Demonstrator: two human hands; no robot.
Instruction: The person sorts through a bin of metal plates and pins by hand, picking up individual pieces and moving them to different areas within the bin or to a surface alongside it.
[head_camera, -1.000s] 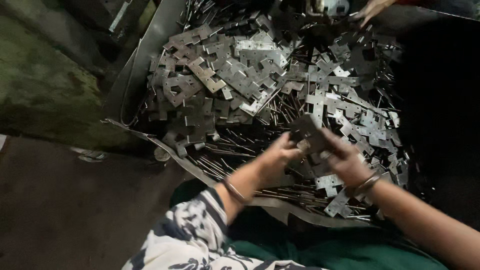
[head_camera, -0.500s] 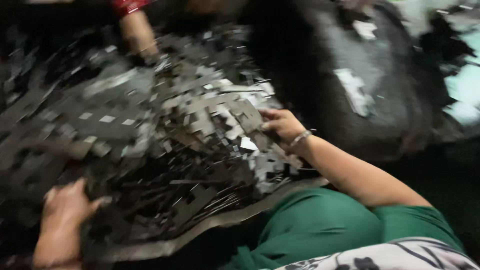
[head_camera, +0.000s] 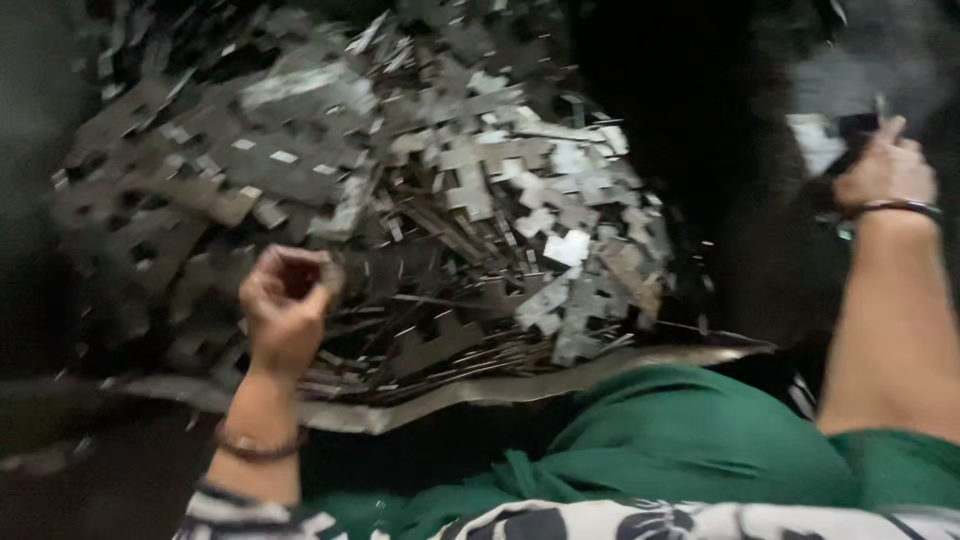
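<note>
dark floor | left hand (head_camera: 285, 310) curled over scrap pile (head_camera: 400, 200) | right hand (head_camera: 885, 170) pinching piece (head_camera: 850, 135)

pile: heap of cross-shaped metal pieces (head_camera: 400, 200) fills centre and left, lying in a shallow metal tray (head_camera: 480, 385)
tray rim: runs along near edge of the heap, just in front of the person's lap
lap cloth (head_camera: 680, 440): below the rim, centre to right
left hand (head_camera: 285, 310): over the heap's near-left part, just behind the rim
right hand (head_camera: 885, 170): far right, well apart from the heap, raised above the lap
</note>
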